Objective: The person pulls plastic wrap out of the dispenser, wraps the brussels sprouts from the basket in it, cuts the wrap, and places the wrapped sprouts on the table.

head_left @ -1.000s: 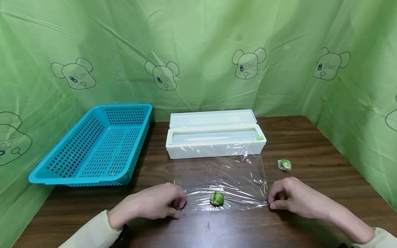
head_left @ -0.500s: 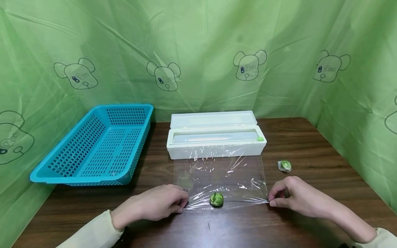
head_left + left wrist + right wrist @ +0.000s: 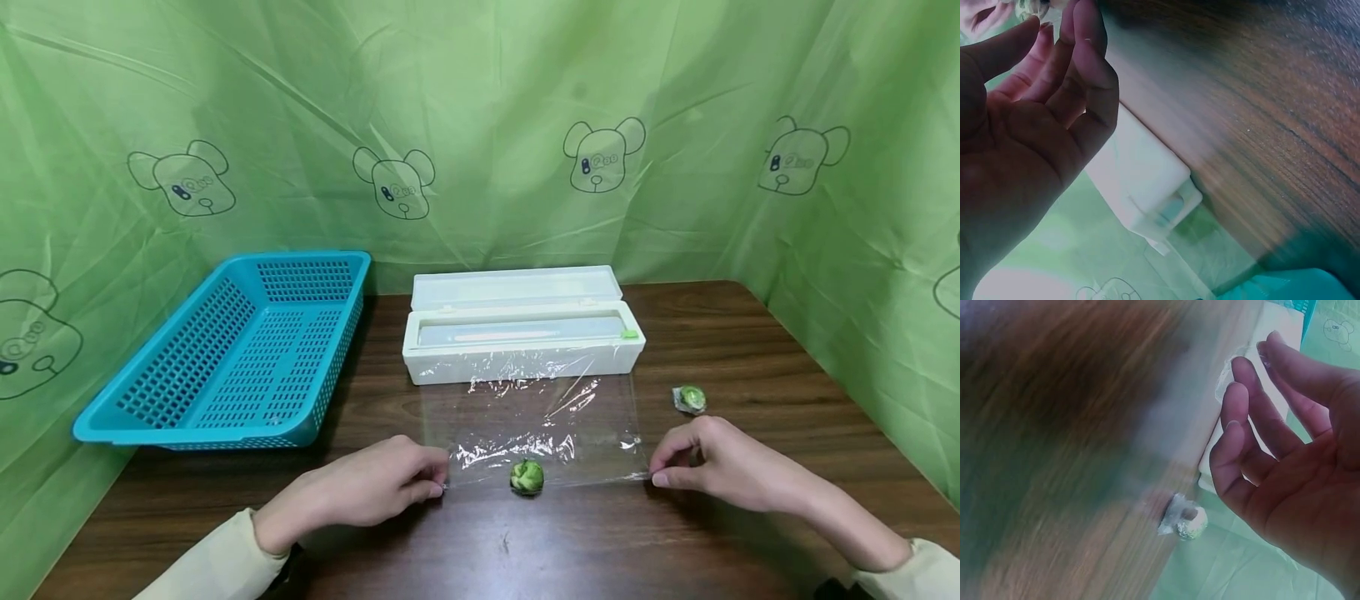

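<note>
A sheet of clear cling film (image 3: pixel 532 425) runs from the white cling film dispenser (image 3: pixel 521 364) toward the front of the table. My left hand (image 3: pixel 367 483) pinches its front left corner between thumb and fingers. On the other side, my right hand (image 3: pixel 720 467) pinches the front right corner, also seen at the fingertips in the right wrist view. Between the hands, a small green Brussels sprout (image 3: pixel 527 477) sits at the film's front edge; whether it lies on or under the film I cannot tell. A second sprout, wrapped in film (image 3: pixel 690 399), lies beyond my right hand.
The dispenser's lid (image 3: pixel 516 288) stands open at the back, and a green slider (image 3: pixel 629 334) sits at its right end. A blue plastic basket (image 3: pixel 202 437) occupies the table's left side. Green printed cloth (image 3: pixel 480 83) hangs behind and along both sides of the brown table (image 3: pixel 510 558).
Both hands have kept hold of the film corners. The film's front edge has shifted slightly away from me, and its creases look looser than half a second ago. My left hand has risen a little.
</note>
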The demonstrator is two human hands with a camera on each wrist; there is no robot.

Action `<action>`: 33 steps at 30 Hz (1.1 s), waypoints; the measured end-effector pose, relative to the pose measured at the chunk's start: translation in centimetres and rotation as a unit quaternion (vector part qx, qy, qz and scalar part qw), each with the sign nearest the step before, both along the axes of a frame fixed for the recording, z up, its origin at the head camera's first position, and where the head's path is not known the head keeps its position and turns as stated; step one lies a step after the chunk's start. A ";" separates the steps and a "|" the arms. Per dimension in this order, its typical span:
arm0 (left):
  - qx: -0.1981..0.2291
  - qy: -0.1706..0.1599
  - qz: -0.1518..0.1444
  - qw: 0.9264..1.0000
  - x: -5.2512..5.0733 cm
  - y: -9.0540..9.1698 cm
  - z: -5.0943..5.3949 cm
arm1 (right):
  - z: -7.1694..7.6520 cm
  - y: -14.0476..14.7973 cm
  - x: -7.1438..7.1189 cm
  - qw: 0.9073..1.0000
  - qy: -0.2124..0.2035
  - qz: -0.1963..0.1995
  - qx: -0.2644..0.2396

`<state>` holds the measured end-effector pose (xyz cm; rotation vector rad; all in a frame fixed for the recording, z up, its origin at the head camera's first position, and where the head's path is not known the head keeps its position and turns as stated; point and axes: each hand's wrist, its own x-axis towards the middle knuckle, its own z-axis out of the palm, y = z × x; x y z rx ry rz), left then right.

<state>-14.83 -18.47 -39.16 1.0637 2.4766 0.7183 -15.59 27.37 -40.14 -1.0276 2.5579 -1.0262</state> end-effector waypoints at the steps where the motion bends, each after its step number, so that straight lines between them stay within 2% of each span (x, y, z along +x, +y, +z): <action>1: 0.000 0.000 0.002 1.000 0.0 0.0 0.0 | 0.0 0.0 -0.1 1.000 -0.005 -0.002 0.000; 7: 0.001 -0.002 0.018 1.000 -0.4 -0.2 -0.1 | -0.2 -0.1 -0.6 0.999 -0.033 -0.013 0.001; 20: -0.008 0.017 0.047 0.999 -1.4 0.0 -0.3 | -0.9 -0.2 -1.9 0.998 -0.047 -0.032 0.005; 29: -0.025 0.028 0.051 0.998 -2.2 0.0 -0.3 | -1.1 -0.2 -2.5 0.997 -0.061 -0.046 0.011; 31: -0.026 0.032 0.061 0.997 -2.1 -0.2 -0.2 | -1.0 -0.2 -2.4 0.997 -0.056 -0.051 0.013; 33: -0.025 0.045 0.076 0.996 -2.0 -0.1 0.0 | -0.8 -0.5 -2.2 0.998 -0.030 -0.061 0.011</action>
